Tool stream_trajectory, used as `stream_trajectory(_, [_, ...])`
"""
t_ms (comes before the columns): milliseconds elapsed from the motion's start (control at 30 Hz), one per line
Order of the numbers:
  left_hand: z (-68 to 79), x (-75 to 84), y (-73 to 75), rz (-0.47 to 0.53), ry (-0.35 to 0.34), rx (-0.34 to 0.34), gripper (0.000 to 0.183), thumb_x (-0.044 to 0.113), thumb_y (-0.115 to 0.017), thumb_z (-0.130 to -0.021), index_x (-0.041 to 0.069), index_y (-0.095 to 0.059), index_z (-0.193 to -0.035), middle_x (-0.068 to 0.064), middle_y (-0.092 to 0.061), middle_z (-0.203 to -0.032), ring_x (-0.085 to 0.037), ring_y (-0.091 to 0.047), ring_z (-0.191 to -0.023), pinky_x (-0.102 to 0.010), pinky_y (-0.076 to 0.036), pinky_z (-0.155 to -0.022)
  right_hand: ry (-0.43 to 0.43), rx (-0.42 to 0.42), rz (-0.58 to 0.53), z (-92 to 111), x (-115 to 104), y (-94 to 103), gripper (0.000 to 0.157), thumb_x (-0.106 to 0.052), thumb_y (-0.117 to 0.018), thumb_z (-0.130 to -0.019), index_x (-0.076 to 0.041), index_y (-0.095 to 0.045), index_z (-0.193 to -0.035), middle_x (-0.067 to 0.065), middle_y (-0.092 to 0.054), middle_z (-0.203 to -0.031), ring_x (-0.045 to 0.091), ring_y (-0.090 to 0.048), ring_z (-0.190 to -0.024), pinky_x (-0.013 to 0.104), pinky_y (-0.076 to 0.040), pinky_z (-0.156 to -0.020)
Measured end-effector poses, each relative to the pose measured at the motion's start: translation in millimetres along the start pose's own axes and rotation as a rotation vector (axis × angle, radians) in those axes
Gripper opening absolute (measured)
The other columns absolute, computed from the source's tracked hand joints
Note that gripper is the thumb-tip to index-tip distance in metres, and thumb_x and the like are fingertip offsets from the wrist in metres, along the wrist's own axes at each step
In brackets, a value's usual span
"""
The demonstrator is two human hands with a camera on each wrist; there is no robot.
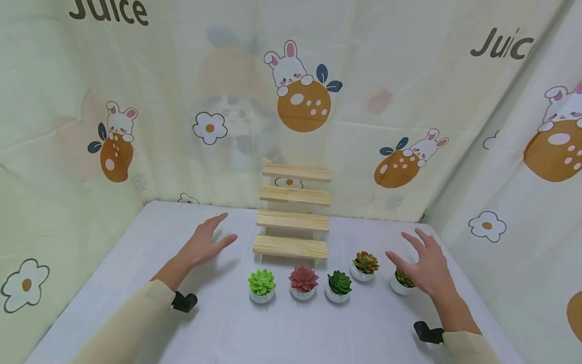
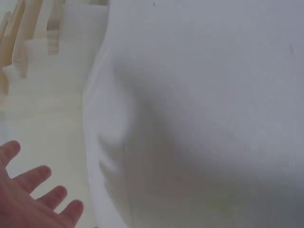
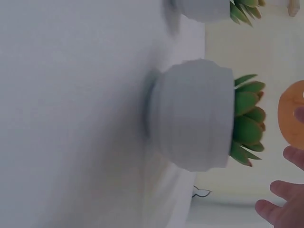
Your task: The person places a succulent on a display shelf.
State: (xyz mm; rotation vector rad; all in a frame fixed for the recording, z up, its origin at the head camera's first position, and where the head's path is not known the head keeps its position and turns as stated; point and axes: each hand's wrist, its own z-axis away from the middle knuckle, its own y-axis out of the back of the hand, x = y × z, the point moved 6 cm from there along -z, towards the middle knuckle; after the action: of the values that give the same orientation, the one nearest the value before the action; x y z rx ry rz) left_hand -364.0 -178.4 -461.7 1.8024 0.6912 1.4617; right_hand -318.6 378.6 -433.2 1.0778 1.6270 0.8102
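My left hand [image 1: 204, 246] hovers over the table left of the wooden tiered shelf [image 1: 291, 247], fingers spread, holding nothing. On the right, my right hand [image 1: 429, 265] is spread above the rightmost potted succulent [image 1: 401, 288] and partly hides it in the head view. The right wrist view shows that plant's white pot [image 3: 194, 116] standing on the table, fingertips [image 3: 268, 209] apart from it. To its left stand a reddish-green succulent [image 1: 365, 264], a dark green one [image 1: 339, 284], a red one [image 1: 303, 280] and a bright green one [image 1: 261, 283], all in white pots.
The shelf has several light wooden steps and stands at the back of the white table [image 1: 291, 333]. Behind it hangs a cream curtain [image 1: 173, 76] printed with rabbits, fruit and flowers, which also runs along both sides. A black wrist mount [image 1: 184, 302] sits at my left cuff.
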Motion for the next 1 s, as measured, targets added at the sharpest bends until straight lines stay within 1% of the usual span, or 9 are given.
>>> stream_trajectory(200, [-3.0,2.8,-10.9,0.194,0.085,-0.035,0.082,0.062,-0.061,-0.095,0.02,-0.035,-0.16,-0.016,-0.041,-0.161,-0.041,-0.046,-0.143,-0.061,-0.042,-0.117,-0.059,-0.007,-0.122,16.1,5.0,-10.4,0.086,-0.059,-0.069,-0.091,-0.007,-0.044,-0.154,0.027,-0.025,-0.165,0.056,-0.024,-0.147,0.084,-0.027,-0.106])
stream_trajectory(333, [-5.1,5.7,-19.5,0.314,0.122,-0.074,0.071,0.054,-0.062,-0.098,0.016,-0.043,-0.156,-0.016,-0.052,-0.153,-0.038,-0.056,-0.135,-0.056,-0.05,-0.111,-0.101,0.002,-0.177,26.4,4.4,-14.1,0.088,-0.057,-0.074,-0.088,-0.008,-0.044,-0.155,0.025,-0.027,-0.165,0.054,-0.025,-0.148,0.082,-0.028,-0.107])
stream_trajectory(433, [-5.4,8.5,-26.4,0.457,0.127,-0.122,0.064,0.041,-0.063,-0.101,0.01,-0.045,-0.154,-0.018,-0.056,-0.147,-0.037,-0.059,-0.13,-0.05,-0.055,-0.108,-0.138,0.01,-0.22,31.9,2.5,-15.3,0.087,-0.055,-0.076,-0.087,-0.01,-0.045,-0.155,0.024,-0.029,-0.165,0.052,-0.026,-0.149,0.08,-0.028,-0.11])
stream_trajectory(500, [-4.9,10.2,-31.0,0.556,0.114,-0.162,0.061,0.033,-0.063,-0.102,0.005,-0.044,-0.153,-0.02,-0.056,-0.146,-0.038,-0.061,-0.128,-0.046,-0.057,-0.105,-0.169,0.009,-0.251,35.3,1.9,-16.4,0.088,-0.055,-0.078,-0.086,-0.01,-0.045,-0.155,0.023,-0.03,-0.164,0.05,-0.027,-0.149,0.078,-0.03,-0.111])
stream_trajectory(600, [-4.6,14.2,-36.4,0.696,0.086,-0.221,0.058,0.021,-0.062,-0.103,-0.003,-0.041,-0.153,-0.027,-0.053,-0.145,-0.041,-0.061,-0.126,-0.045,-0.057,-0.106,-0.226,-0.002,-0.295,40.3,2.4,-17.7,0.09,-0.055,-0.079,-0.085,-0.011,-0.044,-0.155,0.023,-0.033,-0.163,0.048,-0.028,-0.149,0.072,-0.033,-0.114])
stream_trajectory(633, [-4.2,15.8,-37.2,0.724,0.077,-0.234,0.058,0.018,-0.062,-0.103,-0.004,-0.041,-0.152,-0.028,-0.053,-0.145,-0.039,-0.063,-0.123,-0.045,-0.057,-0.106,-0.245,-0.006,-0.308,41.6,3.3,-18.5,0.09,-0.055,-0.079,-0.085,-0.011,-0.044,-0.155,0.024,-0.033,-0.163,0.048,-0.029,-0.149,0.07,-0.034,-0.115])
stream_trajectory(733, [-4.4,19.9,-40.4,0.794,0.076,-0.264,0.059,0.013,-0.062,-0.102,-0.007,-0.039,-0.153,-0.03,-0.051,-0.146,-0.031,-0.068,-0.116,-0.044,-0.057,-0.105,-0.301,-0.032,-0.348,45.1,7.2,-21.2,0.093,-0.054,-0.08,-0.085,-0.012,-0.04,-0.157,0.024,-0.032,-0.163,0.047,-0.03,-0.149,0.066,-0.036,-0.117])
stream_trajectory(833, [-6.3,21.3,-45.1,0.834,0.104,-0.281,0.06,0.01,-0.064,-0.101,-0.005,-0.038,-0.153,-0.028,-0.051,-0.146,-0.021,-0.07,-0.11,-0.039,-0.059,-0.103,-0.34,-0.073,-0.386,47.4,12.2,-24.4,0.096,-0.052,-0.081,-0.085,-0.012,-0.034,-0.16,0.024,-0.028,-0.165,0.048,-0.029,-0.149,0.065,-0.037,-0.118])
stream_trajectory(1000, [-11.1,21.6,-53.6,0.855,0.141,-0.305,0.06,0.006,-0.066,-0.099,-0.003,-0.041,-0.153,-0.025,-0.053,-0.144,-0.023,-0.071,-0.109,-0.036,-0.061,-0.099,-0.368,-0.151,-0.449,50.4,17.9,-29.5,0.103,-0.047,-0.082,-0.085,-0.013,-0.025,-0.163,0.027,-0.027,-0.165,0.051,-0.029,-0.148,0.068,-0.039,-0.114])
